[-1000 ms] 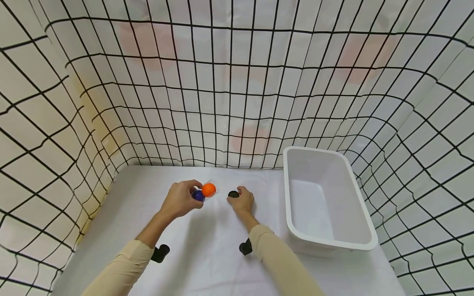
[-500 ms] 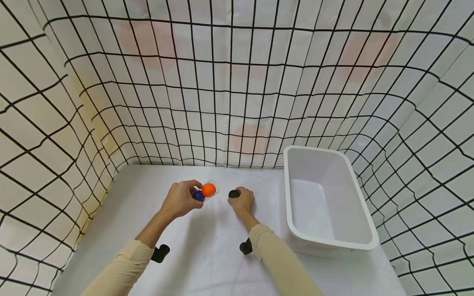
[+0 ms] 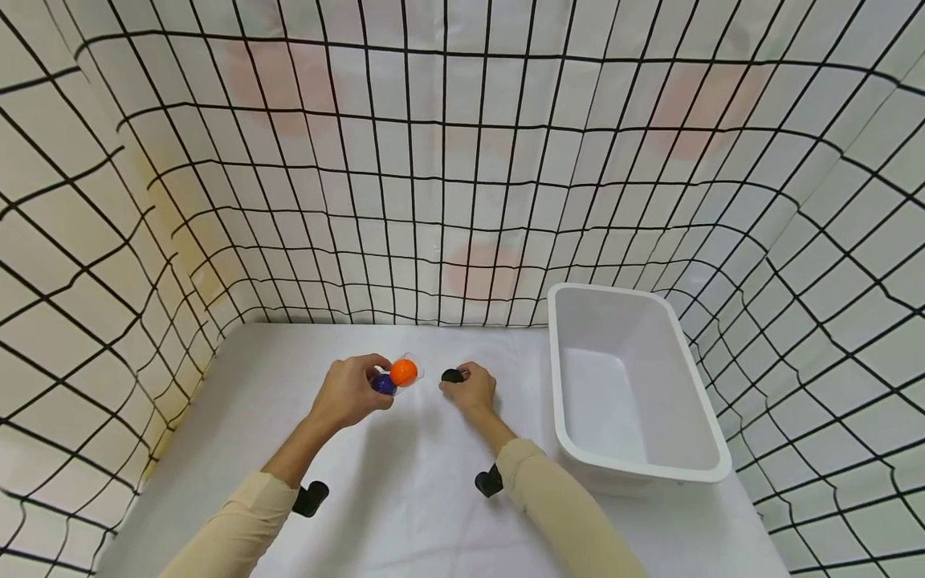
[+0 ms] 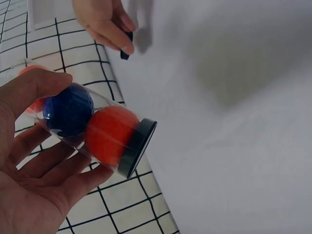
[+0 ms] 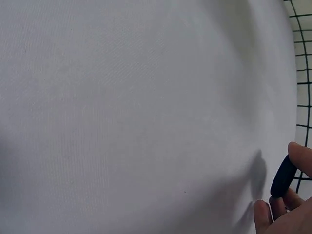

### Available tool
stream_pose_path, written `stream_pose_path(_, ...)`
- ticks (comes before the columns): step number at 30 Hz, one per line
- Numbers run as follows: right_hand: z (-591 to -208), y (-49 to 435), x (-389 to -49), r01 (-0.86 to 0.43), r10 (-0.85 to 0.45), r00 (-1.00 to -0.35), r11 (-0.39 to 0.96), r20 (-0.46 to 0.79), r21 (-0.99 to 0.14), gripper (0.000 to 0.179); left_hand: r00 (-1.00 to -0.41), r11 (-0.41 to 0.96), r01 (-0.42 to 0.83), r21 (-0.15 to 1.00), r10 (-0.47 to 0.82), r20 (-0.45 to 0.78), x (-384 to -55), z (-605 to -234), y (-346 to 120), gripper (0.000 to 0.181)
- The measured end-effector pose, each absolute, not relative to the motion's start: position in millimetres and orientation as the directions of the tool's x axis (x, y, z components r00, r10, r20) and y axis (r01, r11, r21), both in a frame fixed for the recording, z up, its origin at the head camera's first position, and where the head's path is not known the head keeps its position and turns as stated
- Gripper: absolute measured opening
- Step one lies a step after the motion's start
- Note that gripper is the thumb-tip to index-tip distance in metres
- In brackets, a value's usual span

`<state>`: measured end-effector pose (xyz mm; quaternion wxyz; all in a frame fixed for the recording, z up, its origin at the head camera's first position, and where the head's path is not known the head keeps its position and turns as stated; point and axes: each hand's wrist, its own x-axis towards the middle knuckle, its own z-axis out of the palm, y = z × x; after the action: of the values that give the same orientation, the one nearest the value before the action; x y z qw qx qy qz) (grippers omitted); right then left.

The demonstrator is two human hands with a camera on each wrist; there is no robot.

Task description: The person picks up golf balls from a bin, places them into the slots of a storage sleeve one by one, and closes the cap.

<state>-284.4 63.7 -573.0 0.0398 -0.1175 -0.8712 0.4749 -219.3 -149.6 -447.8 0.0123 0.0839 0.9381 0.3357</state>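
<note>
My left hand grips a clear tube that holds balls, raised above the white table. Inside, a blue ball sits between two orange ones, and the orange ball nearer the table is beside the tube's black end piece. The fingers partly cover the tube's far end. To the right of it, my right hand pinches a black round lid between thumb and fingers, apart from the tube. In the left wrist view that lid shows edge-on.
A deep white bin stands on the right of the white-covered table. Black wire grid walls in the back and both sides. A black wrist mount shows at each forearm.
The head view has shifted slightly. My right wrist has turned a little, its forearm now farther right. Both hands keep hold of the tube and the lid.
</note>
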Motion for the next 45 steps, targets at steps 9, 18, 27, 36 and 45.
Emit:
stream_pose_path(9, -546.8, 70.1, -281.0, 0.132, 0.251, -0.968, 0.488, -0.006, -0.863, 0.037, -0.988, 0.746, 0.140, 0.652, 0.145, 0.046, -219.7, -457.1, -141.9, 0.043)
stream_pose_path(18, -501.7, 71.7, -270.8, 0.016, 0.181, -0.981, 0.455, 0.075, -0.891, 0.047, -0.992, 0.712, 0.115, 0.693, 0.113, 0.049, -219.6, -478.4, -130.2, 0.044)
stream_pose_path(27, -460.5, 86.9, -260.6, -0.096, 0.064, -0.986, 0.521, 0.151, -0.848, 0.044, -0.996, 0.689, 0.086, 0.719, 0.085, 0.037, -220.5, -498.6, -107.3, 0.046)
stream_pose_path(36, -447.3, 96.1, -251.1, -0.121, 0.029, -0.988, 0.489, 0.155, -0.864, 0.044, -0.998, 0.659, 0.058, 0.750, 0.023, 0.056, -224.3, -517.1, -87.6, 0.044)
stream_pose_path(45, -452.5, 99.0, -248.4, -0.092, 0.072, -0.989, 0.401, 0.131, -0.911, 0.041, -0.999, 0.644, 0.030, 0.764, -0.009, 0.047, -225.6, -529.1, -70.7, 0.045)
